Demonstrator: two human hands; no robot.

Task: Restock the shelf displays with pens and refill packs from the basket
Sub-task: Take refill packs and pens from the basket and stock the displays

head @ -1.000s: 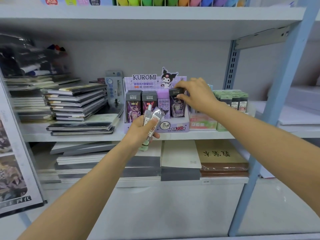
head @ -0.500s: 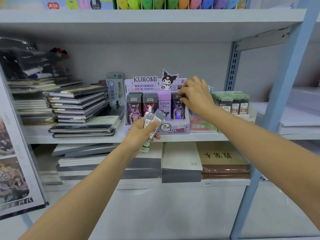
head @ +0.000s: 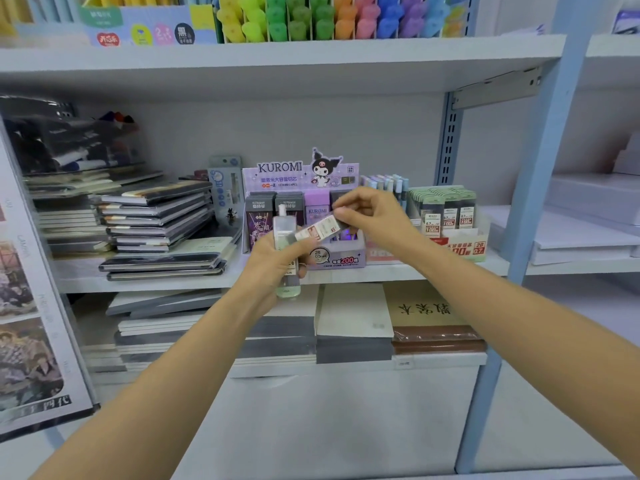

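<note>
A purple Kuromi display box [head: 341, 261] stands on the middle shelf with several refill packs upright in it. In front of it my left hand [head: 277, 258] grips a clear green-tinted refill pack [head: 284, 233] held upright. My right hand [head: 374, 216] pinches one end of a second refill pack [head: 320, 229] with a white and red label, which lies slanted between both hands and touches my left fingers. The basket is out of view.
A green and red display of 0.7 refill packs [head: 446, 216] stands right of the Kuromi box. Stacked dark notebooks [head: 156, 220] fill the shelf's left. Coloured pens [head: 311, 19] line the top shelf. A blue upright post [head: 540, 188] is at the right.
My right hand has left the display box's right slot and come down and left to my left hand, where it now pinches the labelled refill pack. The view has shifted slightly downward.
</note>
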